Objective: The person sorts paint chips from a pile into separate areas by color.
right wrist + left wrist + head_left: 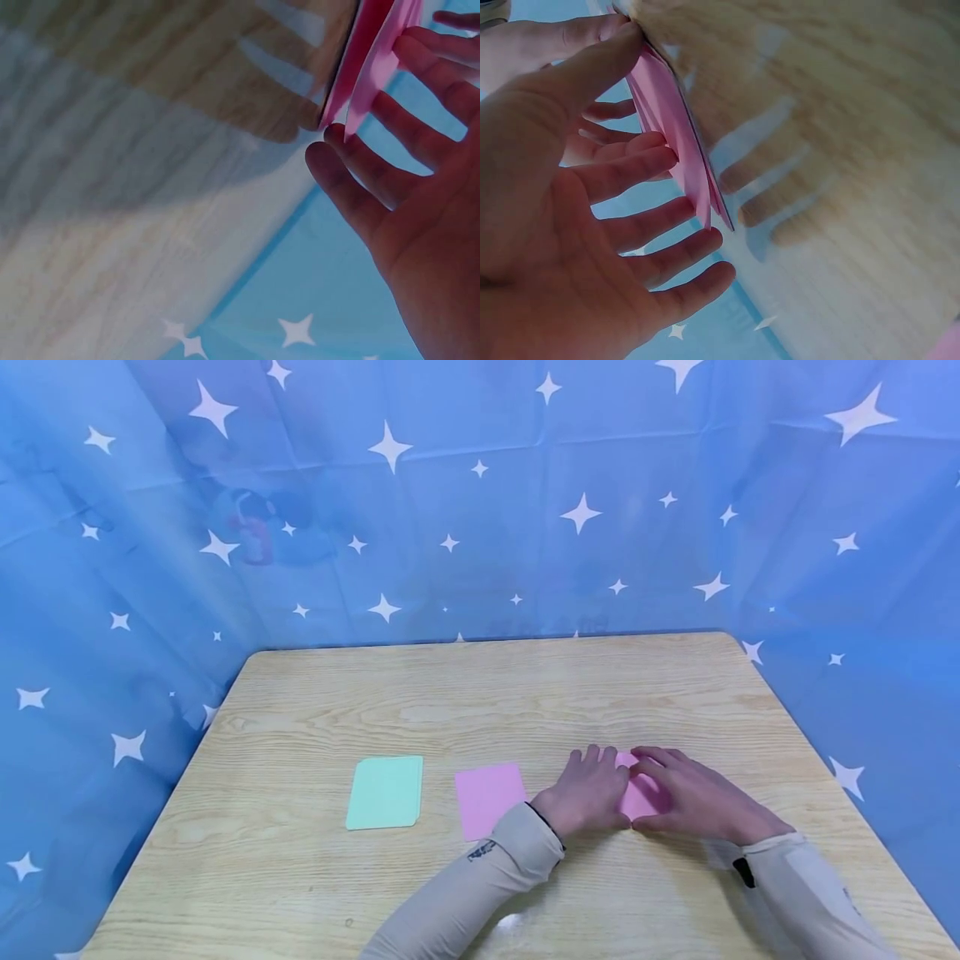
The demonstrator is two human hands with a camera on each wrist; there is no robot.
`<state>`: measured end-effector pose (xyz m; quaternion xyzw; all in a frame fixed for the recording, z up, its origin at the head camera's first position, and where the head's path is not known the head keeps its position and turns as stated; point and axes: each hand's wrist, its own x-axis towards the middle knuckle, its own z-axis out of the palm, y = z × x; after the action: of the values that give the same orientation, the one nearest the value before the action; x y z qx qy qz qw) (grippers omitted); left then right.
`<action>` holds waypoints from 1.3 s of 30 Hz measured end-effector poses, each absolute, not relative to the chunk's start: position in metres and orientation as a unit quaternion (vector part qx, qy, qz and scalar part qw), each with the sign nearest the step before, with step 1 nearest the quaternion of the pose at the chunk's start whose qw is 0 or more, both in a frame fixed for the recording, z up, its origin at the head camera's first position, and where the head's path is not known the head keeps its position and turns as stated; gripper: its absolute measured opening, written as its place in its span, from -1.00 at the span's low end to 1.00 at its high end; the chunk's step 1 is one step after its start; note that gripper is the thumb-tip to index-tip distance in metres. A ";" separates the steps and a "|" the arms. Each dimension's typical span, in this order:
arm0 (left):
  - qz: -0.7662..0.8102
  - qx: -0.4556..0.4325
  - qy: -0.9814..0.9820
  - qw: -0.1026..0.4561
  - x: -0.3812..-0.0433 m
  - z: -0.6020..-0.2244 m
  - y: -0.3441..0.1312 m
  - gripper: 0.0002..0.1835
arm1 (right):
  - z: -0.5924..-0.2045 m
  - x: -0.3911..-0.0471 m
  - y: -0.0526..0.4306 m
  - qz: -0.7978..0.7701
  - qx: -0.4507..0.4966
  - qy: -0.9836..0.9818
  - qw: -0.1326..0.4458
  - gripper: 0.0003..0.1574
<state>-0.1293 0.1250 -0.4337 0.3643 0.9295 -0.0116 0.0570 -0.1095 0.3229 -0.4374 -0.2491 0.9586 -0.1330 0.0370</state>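
Note:
On the right part of the table, a pink sheet of paper (645, 795) lies between both hands, partly covered by them. My left hand (592, 789) holds its left side, the thumb at the near edge and the fingers toward the far edge. From the other side my right hand (697, 793) grips the sheet, thumb near and index finger far. Both thumbs nearly meet at the near edge. The left wrist view shows the pink paper (667, 120) in loose layers, partly raised from the table. In the right wrist view, a pink layer (379, 64) bends upward beside the fingers.
Left of the hands lies another pink sheet (491, 797), its corner near the left sleeve. Farther left is a small stack of mint-green sheets (385, 793). The wooden table (247, 860) is backed by a blue curtain with white stars (480, 527).

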 end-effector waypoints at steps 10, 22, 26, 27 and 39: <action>-0.010 0.356 0.931 0.076 -0.130 -0.438 0.124 -0.34 | -0.439 -0.109 0.324 -0.128 -0.258 0.957 0.031 -0.14; 0.026 0.325 0.942 0.083 -0.134 -0.404 0.079 -0.14 | -0.408 -0.115 0.299 -0.134 -0.297 0.945 -0.032 -0.10; 0.044 0.307 0.948 0.078 -0.134 -0.392 0.052 -0.11 | -0.395 -0.119 0.286 -0.137 -0.306 0.941 -0.039 -0.04; 0.052 0.303 0.949 0.075 -0.134 -0.391 0.045 -0.10 | -0.392 -0.120 0.282 -0.139 -0.305 0.941 -0.038 -0.02; 0.106 0.251 0.961 0.052 -0.126 -0.389 -0.036 -0.07 | -0.373 -0.131 0.237 -0.153 -0.309 0.939 -0.010 0.18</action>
<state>-0.1262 -0.0356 -0.3885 0.2509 0.9607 0.1064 0.0524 -0.1306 0.2367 -0.3728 -0.3094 0.9385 -0.1527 -0.0098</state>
